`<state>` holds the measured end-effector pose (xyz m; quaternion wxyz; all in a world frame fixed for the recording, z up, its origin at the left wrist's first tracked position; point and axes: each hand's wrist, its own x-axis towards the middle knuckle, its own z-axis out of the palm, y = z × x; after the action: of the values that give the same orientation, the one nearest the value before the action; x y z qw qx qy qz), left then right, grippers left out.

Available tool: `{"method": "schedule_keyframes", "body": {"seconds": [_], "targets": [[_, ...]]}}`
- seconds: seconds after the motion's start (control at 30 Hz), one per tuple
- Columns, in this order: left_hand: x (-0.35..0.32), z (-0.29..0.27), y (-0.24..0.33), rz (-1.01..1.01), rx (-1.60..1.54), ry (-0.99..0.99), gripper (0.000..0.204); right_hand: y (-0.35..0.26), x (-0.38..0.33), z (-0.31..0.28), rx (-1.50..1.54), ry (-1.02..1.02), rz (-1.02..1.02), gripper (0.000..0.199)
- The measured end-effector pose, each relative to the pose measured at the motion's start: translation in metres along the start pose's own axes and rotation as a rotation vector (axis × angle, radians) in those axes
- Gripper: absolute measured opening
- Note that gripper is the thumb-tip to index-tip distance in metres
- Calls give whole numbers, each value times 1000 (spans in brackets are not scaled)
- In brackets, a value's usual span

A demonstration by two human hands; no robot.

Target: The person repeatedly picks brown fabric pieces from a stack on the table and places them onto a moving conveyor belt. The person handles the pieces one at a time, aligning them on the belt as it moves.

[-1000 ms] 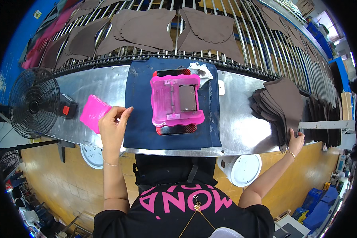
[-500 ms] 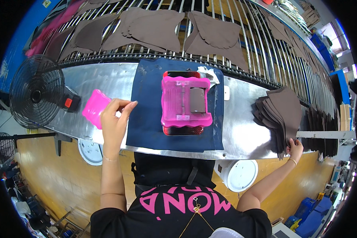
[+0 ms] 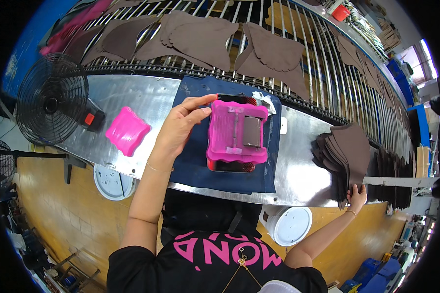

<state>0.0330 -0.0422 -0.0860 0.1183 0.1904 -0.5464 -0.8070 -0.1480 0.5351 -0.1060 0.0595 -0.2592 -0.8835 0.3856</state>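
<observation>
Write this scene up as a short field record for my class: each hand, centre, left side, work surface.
Left hand: fingertips at the upper left corner of a pink wavy-edged plastic frame; contact unclear
Right hand: at the lower end of a stack of dark brown flat sheets
Centre: the frame, above a navy flat mat
Left side: pink wavy-edged flat piece; black round wire fan
Work surface: shiny metal table

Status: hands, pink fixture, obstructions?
Left hand at upper-left corner of pink fixture, contact unclear. Right hand at lower edge of brown stack. Crumpled white material by fixture's upper-right corner, clear of left hand.
</observation>
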Motion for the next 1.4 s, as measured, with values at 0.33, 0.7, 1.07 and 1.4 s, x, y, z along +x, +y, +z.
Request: {"method": "schedule_keyframes", "body": {"seconds": [0.33, 0.7, 1.07, 1.4], "targets": [[2, 4, -2, -41, -32, -2, 31, -2, -7, 3, -89, 46, -59, 54], [8, 8, 2, 0, 2, -5, 27, -5, -12, 8, -160, 108, -89, 51], [12, 8, 5, -6, 74, 18, 23, -7, -17, 11, -188, 128, -89, 52], [18, 9, 2, 40, 127, 38, 19, -6, -18, 11, -166, 127, -107, 53]]}}
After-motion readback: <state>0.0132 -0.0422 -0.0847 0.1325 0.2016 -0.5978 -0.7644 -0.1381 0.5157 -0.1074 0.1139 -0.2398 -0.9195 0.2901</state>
